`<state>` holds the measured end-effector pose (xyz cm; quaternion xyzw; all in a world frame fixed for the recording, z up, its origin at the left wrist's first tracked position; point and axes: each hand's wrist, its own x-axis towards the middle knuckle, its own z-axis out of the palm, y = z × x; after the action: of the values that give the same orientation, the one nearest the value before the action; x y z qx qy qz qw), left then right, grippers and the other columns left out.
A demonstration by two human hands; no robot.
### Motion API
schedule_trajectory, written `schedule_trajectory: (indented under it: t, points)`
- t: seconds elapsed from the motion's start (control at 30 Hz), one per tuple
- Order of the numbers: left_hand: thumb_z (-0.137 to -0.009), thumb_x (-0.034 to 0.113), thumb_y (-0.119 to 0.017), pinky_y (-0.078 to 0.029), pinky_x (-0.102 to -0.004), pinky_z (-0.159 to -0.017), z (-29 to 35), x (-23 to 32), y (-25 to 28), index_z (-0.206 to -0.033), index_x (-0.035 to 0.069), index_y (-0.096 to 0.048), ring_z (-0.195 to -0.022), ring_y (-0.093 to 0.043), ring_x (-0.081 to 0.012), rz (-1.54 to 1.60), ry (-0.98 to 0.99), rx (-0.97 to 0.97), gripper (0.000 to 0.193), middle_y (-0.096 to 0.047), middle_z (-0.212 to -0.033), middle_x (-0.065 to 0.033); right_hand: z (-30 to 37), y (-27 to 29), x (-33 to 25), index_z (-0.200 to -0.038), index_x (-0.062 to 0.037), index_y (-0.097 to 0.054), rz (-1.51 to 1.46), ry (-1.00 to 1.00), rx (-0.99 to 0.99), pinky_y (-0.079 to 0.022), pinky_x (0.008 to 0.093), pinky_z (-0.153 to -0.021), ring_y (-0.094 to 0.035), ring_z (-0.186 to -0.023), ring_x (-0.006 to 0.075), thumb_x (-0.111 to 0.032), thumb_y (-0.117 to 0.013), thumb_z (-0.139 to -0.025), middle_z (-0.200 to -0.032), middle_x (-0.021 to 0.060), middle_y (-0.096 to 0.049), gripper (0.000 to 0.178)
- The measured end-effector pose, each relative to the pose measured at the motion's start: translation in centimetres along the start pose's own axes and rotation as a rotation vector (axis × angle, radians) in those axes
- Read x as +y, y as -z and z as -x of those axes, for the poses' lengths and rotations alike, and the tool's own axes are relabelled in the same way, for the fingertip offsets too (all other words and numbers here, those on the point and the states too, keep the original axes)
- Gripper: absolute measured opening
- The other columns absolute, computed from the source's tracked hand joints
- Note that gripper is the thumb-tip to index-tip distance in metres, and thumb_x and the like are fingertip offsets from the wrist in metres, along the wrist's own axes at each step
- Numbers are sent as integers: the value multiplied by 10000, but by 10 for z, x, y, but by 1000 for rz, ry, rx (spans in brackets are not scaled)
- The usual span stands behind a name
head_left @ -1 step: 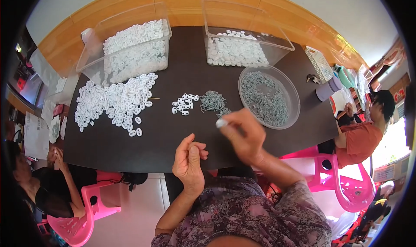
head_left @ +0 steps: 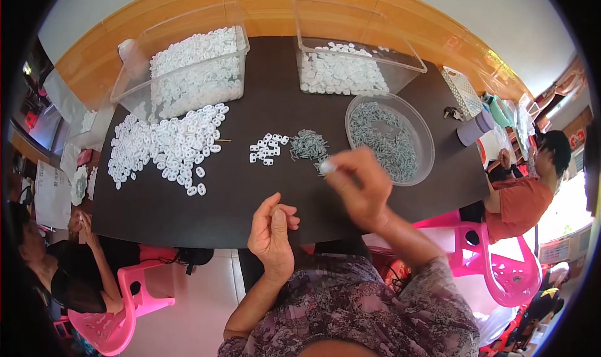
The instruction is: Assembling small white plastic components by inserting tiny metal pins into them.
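My right hand is closed in a pinch over the table, slightly blurred. Something white and rounded shows at its fingertips, a small piece or a finger cover, I cannot tell which. Just beyond them lies a small heap of grey, screw-like rods. Beside that heap, on its left, sit several small white two-holed pieces. My left hand hovers at the table's near edge, fingers curled and thumb against them; whatever it may hold is hidden. A larger pile of white oval two-holed pieces spreads at the left.
A round clear tub of grey rods stands at the right. Two clear bins with white pieces stand at the back. A purple-grey cup and keys lie far right. People sit at both sides on pink chairs.
My right hand has shifted slightly right and away from me, with the white bit still at its fingertips. My left hand stays nearly in place.
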<state>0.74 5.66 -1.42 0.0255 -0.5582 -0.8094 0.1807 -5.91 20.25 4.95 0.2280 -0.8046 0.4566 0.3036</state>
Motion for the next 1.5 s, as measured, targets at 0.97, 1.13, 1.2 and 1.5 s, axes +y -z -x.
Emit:
schedule_trajectory:
  t: [0.97, 1.13, 1.2, 1.5]
  points:
    - [-948, 103, -509, -489, -242, -612, -1, -8, 9, -1123, -53, -540, -680, -572, -116, 49, -8, -26, 236, -620, -866, -105, -78, -80, 89, -751, -78, -671, 580, 201, -754, -445, 397, -720, -537, -815, 299, -152, -697, -661, -772, 118, -589, 120]
    - [-948, 101, -508, -488, -241, -617, 0, -7, 10, -1125, -54, -539, -682, -572, -116, 51, -12, -29, 237, -619, -866, -104, -79, -87, 91, -719, -60, -627, 551, 147, -806, -444, 407, -728, -543, -816, 307, -132, -684, -648, -769, 118, -596, 116]
    - [-948, 100, -508, -487, -241, -619, 0, -7, 10, -1126, -55, -538, -682, -572, -117, 57, -7, -27, 238, -620, -865, -105, -80, -88, 89, -709, -53, -610, 508, 119, -832, -446, 406, -726, -547, -816, 310, -124, -676, -647, -768, 119, -600, 115]
    - [-933, 93, -536, -475, -222, -615, -5, -1, 11, -1114, -52, -549, -693, -572, -110, 122, 72, 23, 232, -621, -878, -102, -74, -61, 52, -730, -15, -589, 151, 58, -824, -460, 348, -653, -570, -710, 241, -99, -683, -670, -690, 98, -588, 139]
